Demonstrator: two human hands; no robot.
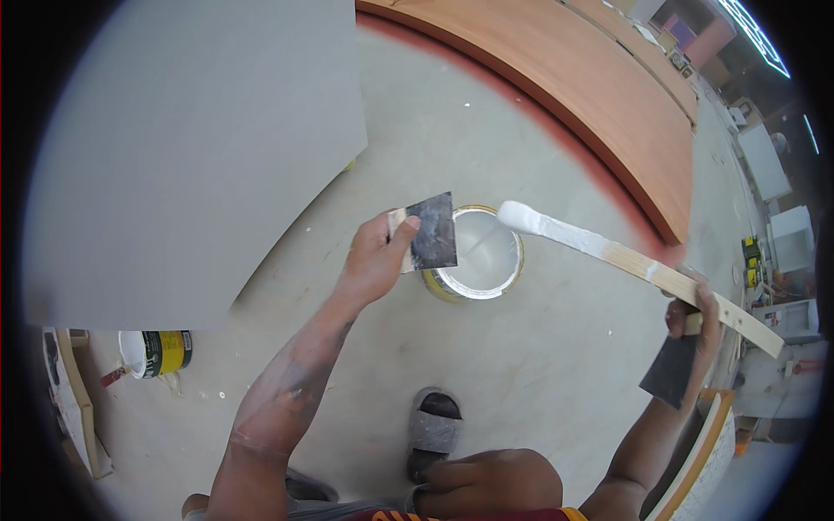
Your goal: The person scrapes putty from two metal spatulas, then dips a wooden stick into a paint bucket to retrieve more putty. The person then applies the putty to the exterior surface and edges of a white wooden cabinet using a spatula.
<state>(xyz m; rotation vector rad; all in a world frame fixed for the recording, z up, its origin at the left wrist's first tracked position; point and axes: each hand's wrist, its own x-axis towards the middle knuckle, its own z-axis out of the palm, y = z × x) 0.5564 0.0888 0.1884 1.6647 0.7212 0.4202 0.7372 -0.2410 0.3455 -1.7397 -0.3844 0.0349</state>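
Observation:
My left hand is closed round the pale handle of a wide, dark-bladed putty knife, its blade reaching over the left rim of an open paint can. White, smooth material fills part of the can. My right hand grips a long wooden stick whose far end is thickly coated in white, held above the can's right side. A thin strand seems to run from the coated tip down into the can. The same hand also holds a second dark putty knife, blade pointing down.
A large grey panel takes up the upper left. Reddish-brown boards lie across the upper right, with red overspray on the floor along them. Another yellow-and-black can lies tipped at the left. My sandalled foot is below the can.

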